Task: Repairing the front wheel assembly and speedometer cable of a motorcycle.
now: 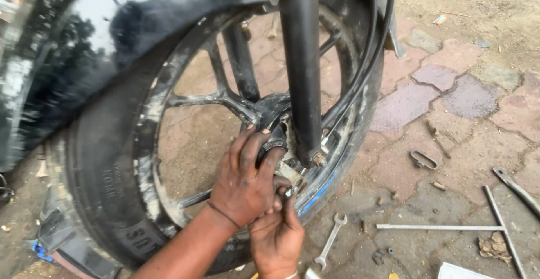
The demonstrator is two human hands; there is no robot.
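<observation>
A motorcycle's front wheel with black alloy spokes fills the left of the view. My left hand reaches up from the lower left and curls its fingers over a black round part at the hub, beside the fork leg. Just below it my right hand comes up from the bottom edge. Its fingertips pinch a small metal piece at the axle. What exactly that piece is stays hidden by the fingers.
A glossy black mudguard hangs over the tyre, and cables run down by the fork. On the paving bricks to the right lie an open-end spanner, a T-handle wrench, a metal clip and another tool.
</observation>
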